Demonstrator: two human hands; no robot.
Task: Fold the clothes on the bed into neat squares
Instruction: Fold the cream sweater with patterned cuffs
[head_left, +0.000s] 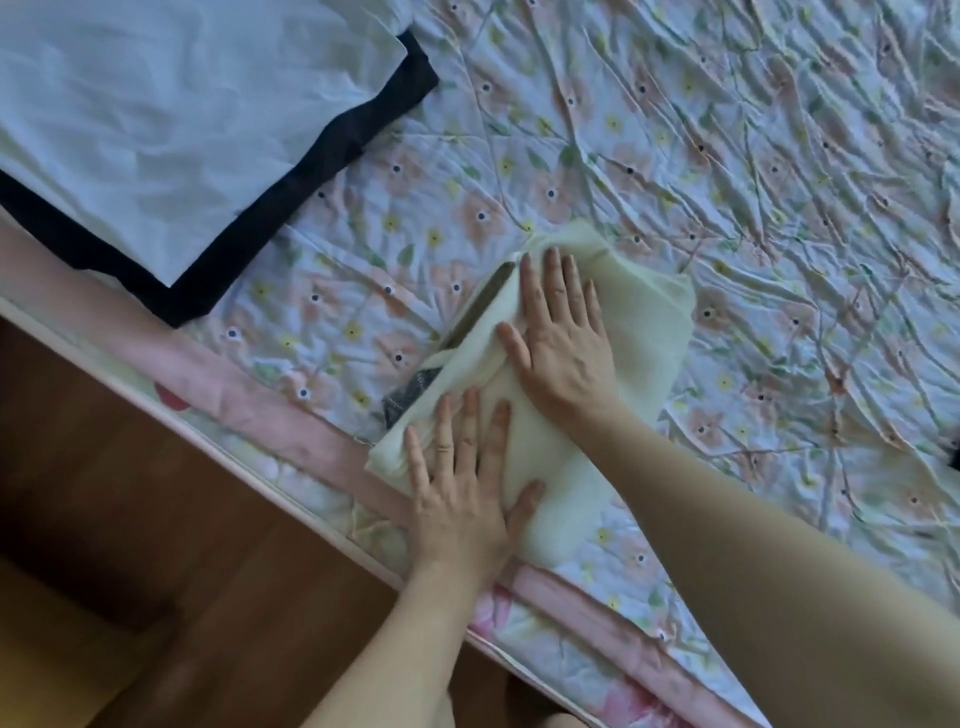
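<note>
There is a single view, from a camera worn on the person's head. It looks forward and steeply down at the bed (675, 130), close enough that both forearms fill the lower frame. The picture is tilted, so the bed's edge runs diagonally below the left hand (457, 488), with wooden floor (130, 493) beyond it at lower left.
</note>
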